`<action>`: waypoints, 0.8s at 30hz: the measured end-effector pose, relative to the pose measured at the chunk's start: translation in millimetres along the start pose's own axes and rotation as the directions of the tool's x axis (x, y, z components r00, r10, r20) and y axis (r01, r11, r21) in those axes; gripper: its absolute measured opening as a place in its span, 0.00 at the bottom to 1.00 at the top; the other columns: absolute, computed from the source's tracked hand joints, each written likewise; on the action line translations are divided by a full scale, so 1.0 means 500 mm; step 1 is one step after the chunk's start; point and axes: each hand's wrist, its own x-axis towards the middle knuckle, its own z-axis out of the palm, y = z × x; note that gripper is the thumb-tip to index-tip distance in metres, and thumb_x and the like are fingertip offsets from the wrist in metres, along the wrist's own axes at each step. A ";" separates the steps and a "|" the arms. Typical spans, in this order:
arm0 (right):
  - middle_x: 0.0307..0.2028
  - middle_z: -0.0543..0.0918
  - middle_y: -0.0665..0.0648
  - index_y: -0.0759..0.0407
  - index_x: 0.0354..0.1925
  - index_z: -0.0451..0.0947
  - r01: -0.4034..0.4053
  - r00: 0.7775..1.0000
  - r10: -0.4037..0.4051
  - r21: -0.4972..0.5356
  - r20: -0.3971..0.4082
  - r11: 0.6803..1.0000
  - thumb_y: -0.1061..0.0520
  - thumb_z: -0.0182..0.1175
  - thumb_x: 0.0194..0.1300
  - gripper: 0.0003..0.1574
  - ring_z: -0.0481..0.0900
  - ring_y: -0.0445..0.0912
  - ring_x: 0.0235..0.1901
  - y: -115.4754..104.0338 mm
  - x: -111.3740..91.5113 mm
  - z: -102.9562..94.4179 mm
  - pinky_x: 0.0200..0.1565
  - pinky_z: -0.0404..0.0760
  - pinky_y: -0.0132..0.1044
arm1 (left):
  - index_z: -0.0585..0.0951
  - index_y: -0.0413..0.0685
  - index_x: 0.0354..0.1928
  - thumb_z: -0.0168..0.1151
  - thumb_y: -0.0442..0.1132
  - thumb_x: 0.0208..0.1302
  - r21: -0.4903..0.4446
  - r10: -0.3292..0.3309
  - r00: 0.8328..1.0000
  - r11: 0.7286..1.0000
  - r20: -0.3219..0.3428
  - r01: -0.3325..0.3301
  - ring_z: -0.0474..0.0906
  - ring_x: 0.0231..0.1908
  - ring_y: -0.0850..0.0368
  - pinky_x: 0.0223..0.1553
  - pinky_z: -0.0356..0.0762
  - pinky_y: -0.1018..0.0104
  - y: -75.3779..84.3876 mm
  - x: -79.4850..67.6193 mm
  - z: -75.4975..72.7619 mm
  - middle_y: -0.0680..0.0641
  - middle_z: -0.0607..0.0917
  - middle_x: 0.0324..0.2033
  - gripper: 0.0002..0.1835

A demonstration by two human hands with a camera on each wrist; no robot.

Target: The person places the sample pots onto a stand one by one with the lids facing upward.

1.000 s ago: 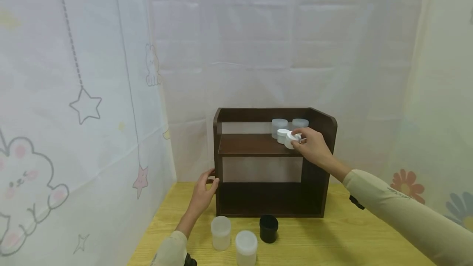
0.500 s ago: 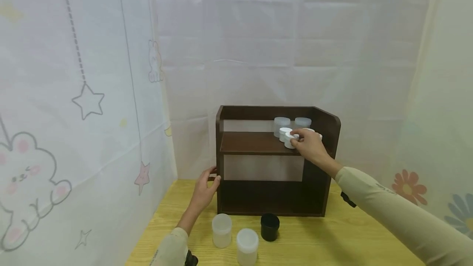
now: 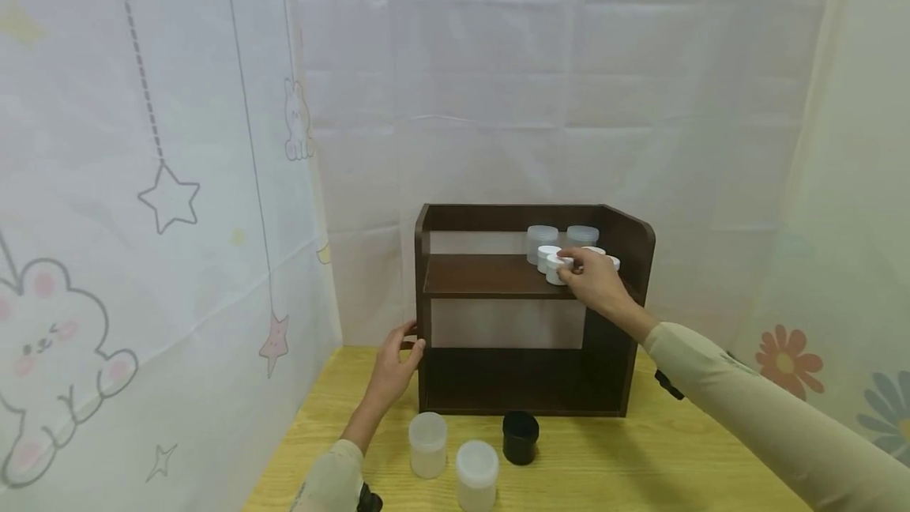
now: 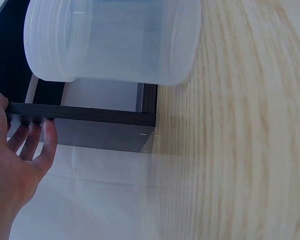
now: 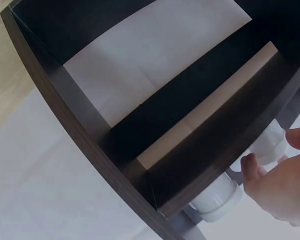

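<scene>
A dark brown two-tier shelf stands on the table. At its upper board, my right hand pinches a small white lidded jar between thumb and fingers; the right wrist view shows that jar beside the board's front edge. Another white jar is right behind it, and more white jars are partly hidden by the hand. Two larger translucent jars are at the back. My left hand holds the shelf's left side panel, thumb at the front edge and fingers against the outer face.
On the wood-grain table, in front of the shelf, stand two translucent jars, one left of the other, and a black jar. Patterned curtains hang at the sides, and a pale curtain behind.
The head view has shifted slightly. My right hand has brought the pinched white jar a little left and down at the upper board, uncovering white jars behind the hand. The left hand stays at the panel.
</scene>
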 end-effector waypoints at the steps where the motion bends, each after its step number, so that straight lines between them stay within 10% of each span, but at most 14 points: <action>1: 0.54 0.81 0.70 0.70 0.59 0.79 0.002 1.000 -0.002 0.003 0.005 1.000 0.62 0.59 0.71 0.21 0.83 0.61 0.45 0.000 -0.004 -0.003 0.38 0.83 0.50 | 0.70 0.46 0.72 0.58 0.50 0.77 -0.003 0.001 1.000 1.000 0.001 -0.001 0.78 0.53 0.44 0.48 0.82 0.55 0.000 0.000 0.001 0.44 0.77 0.61 0.28; 16: 0.48 0.83 0.65 0.67 0.50 0.82 0.238 0.958 -0.237 -0.010 -0.161 0.971 0.70 0.61 0.66 0.14 0.83 0.60 0.46 0.005 -0.110 -0.040 0.43 0.83 0.56 | 0.69 0.43 0.72 0.58 0.44 0.78 0.017 -0.006 1.000 1.000 -0.009 0.006 0.77 0.54 0.41 0.45 0.83 0.55 0.000 -0.008 -0.020 0.41 0.76 0.61 0.26; 24: 0.54 0.80 0.63 0.65 0.57 0.79 0.027 0.944 -0.009 0.051 -0.330 0.998 0.66 0.61 0.68 0.19 0.78 0.58 0.51 0.036 -0.182 -0.042 0.46 0.76 0.38 | 0.69 0.48 0.73 0.57 0.46 0.78 -0.005 -0.042 0.999 0.999 -0.006 0.042 0.77 0.54 0.44 0.39 0.84 0.65 -0.003 -0.006 -0.040 0.44 0.76 0.61 0.26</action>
